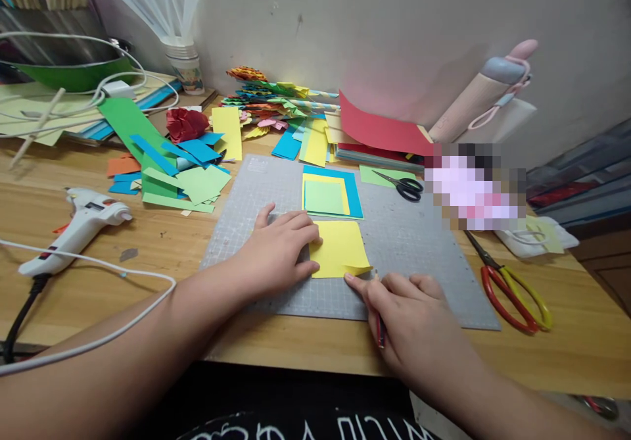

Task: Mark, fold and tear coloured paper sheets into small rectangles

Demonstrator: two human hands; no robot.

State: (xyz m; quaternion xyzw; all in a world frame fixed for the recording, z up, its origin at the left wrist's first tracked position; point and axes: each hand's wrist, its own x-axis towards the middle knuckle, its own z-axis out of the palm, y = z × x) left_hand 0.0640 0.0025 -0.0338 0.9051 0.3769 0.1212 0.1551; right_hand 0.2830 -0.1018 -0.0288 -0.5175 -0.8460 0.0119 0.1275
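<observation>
A yellow sheet of paper (341, 246) lies on the grey cutting mat (424, 262), its lower right corner curled up. My left hand (279, 249) rests over the sheet's left side, palm down with fingers spread. My right hand (409, 318) is closed around a dark red and black pencil (380, 333), and its index fingertip touches the lower edge of the sheet near the curl. Just beyond, blue, yellow and light green squares (323, 196) are stacked on one another. Black-handled scissors (409, 188) lie at the mat's top right over a green paper strip (372, 175).
A white glue gun (73, 229) with cables is on the left. Coloured paper scraps (197, 180) and a red paper flower (186, 124) lie behind it. Red-and-yellow-handled scissors (515, 298) sit right of the mat. A pink bottle (480, 88) leans against the wall by red paper (384, 127).
</observation>
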